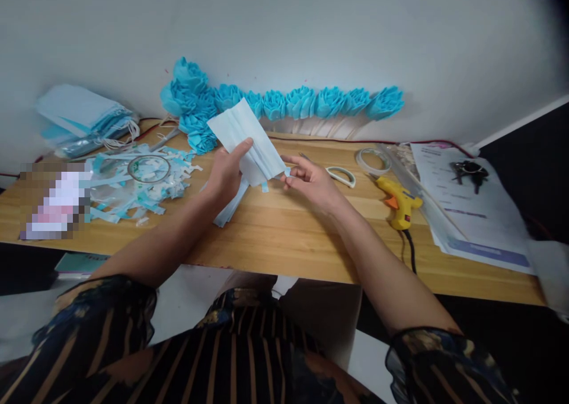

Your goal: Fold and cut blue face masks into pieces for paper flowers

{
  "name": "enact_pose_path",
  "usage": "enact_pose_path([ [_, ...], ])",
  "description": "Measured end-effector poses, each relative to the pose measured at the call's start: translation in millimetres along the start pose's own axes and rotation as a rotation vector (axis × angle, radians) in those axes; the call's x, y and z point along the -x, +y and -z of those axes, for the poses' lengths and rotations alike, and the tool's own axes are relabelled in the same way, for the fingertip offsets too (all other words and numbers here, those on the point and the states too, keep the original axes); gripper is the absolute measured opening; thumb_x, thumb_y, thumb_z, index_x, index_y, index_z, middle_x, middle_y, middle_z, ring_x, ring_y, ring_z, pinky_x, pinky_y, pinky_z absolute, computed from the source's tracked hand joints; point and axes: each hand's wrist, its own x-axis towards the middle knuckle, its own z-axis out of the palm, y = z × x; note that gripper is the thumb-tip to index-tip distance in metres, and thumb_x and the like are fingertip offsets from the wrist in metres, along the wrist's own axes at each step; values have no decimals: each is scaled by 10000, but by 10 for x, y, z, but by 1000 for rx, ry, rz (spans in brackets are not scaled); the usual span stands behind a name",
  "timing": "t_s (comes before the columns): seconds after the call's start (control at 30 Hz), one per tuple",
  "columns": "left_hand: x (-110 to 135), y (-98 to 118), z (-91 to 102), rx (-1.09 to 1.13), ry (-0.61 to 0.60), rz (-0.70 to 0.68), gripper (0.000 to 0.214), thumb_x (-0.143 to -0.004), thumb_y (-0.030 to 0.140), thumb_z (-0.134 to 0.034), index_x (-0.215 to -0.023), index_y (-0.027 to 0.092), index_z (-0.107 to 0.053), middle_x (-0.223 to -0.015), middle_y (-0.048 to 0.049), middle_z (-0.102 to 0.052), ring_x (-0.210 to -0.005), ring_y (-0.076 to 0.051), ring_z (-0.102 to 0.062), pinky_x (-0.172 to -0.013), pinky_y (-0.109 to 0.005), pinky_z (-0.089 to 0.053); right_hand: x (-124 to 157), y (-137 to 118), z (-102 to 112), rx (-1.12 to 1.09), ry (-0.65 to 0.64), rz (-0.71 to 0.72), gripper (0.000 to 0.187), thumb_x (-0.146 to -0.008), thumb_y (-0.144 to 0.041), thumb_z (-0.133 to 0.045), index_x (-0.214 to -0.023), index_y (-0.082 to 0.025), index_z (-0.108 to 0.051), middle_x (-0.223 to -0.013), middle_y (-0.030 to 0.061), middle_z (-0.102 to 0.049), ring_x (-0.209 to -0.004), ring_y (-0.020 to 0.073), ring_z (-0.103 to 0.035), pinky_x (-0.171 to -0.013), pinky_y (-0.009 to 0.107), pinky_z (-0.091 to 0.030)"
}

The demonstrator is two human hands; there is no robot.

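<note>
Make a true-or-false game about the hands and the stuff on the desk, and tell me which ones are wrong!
1. The left hand holds a mask. True.
2. The right hand is gripping the glue gun. False: its fingers are at the mask's lower right corner, and the glue gun lies on the desk.
3. The keys lie on the papers. True.
4. All the flowers are pink. False: the flowers are blue.

The sheet (261, 148) looks matt, clothlike (the tabletop (288, 238), smooth wood).
</note>
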Motion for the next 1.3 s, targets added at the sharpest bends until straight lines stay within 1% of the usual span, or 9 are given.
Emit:
enact_pose_path([
  [0.17, -15, 20, 10, -40, 31, 12, 517, -769, 469, -856, -1144, 154, -690, -1210, -131, -767, -1312, -370, -640, -1080, -427, -548, -5, 0, 27, 15, -9, 5, 555, -791, -354, -778, -1328, -237, -703, -917, 31, -790, -824, 223, -723, -947, 482, -578],
  [0.37, -8, -51, -29, -14, -30, 39, 566, -707, 491, -876, -1120, 143, -707, -1143, -140, -789, -1244, -386, -683, -1067, -491, -565, 23, -79, 52, -104, 15, 28, 476, -837, -571, -777, -1192, -254, -767, -1256, 78, -771, -1189, 261, -699, -1112, 484, -499],
  [0.5, 69, -82, -67, -32, -101, 105, 580, -657, 505, -902, -1067, 131, -733, -1093, -151, -802, -1165, -398, -722, -1028, -511, -585, 12, -64, 29, -81, 54, -24, 468, -749, -614, -837, -1014, -235, -769, -993, 50, -785, -943, 239, -718, -908, 438, -587],
  [0.6, 114, -107, -86, -62, -142, 125, 562, -646, 495, -915, -1043, 134, -749, -1082, -146, -808, -1132, -398, -738, -1001, -511, -598, -1, -18, -6, -26, 84, -28, 398, -709, -569, -862, -844, -226, -710, -740, -9, -685, -677, 175, -612, -694, 369, -563],
  [0.7, 134, -122, -97, -91, -187, 120, 561, -627, 469, -930, -1040, 131, -757, -1102, -150, -809, -1142, -393, -735, -999, -502, -602, -5, 11, -31, -13, 119, -13, 367, -726, -563, -829, -805, -235, -682, -694, -24, -643, -613, 153, -540, -613, 330, -503],
  [0.8, 127, -126, -94, -100, -190, 116, 590, -596, 452, -944, -1048, 123, -755, -1123, -160, -803, -1139, -397, -734, -993, -507, -606, -7, 1, 20, 47, 114, 23, 350, -792, -572, -762, -824, -229, -700, -734, 0, -666, -664, 175, -575, -644, 332, -489],
  [0.97, 29, -161, -36, -100, -74, 82, 569, -607, 460, -929, -1048, 149, -748, -1173, -133, -789, -1197, -375, -712, -1050, -498, -586, -5, -86, 367, 594, 209, 137, 287, -963, -435, -595, -975, -212, -776, -870, 61, -767, -817, 245, -677, -799, 378, -482],
  [1.13, -97, -199, 28, -96, 30, 15, 499, -665, 481, -895, -1039, 193, -732, -1143, -110, -789, -1250, -347, -687, -1096, -480, -572, 44, -211, 647, 1235, 201, -91, 281, -937, -338, -672, -1142, -192, -796, -989, 158, -816, -957, 336, -725, -824, 407, -489],
  [1.3, -189, -199, 69, -37, 36, 2, 529, -659, 502, -895, -1045, 189, -714, -1154, -122, -778, -1250, -355, -691, -1101, -492, -572, 220, -261, 532, 1511, 19, -238, 326, -966, -314, -632, -1222, -156, -757, -1023, 211, -808, -921, 333, -742, -757, 378, -493],
])
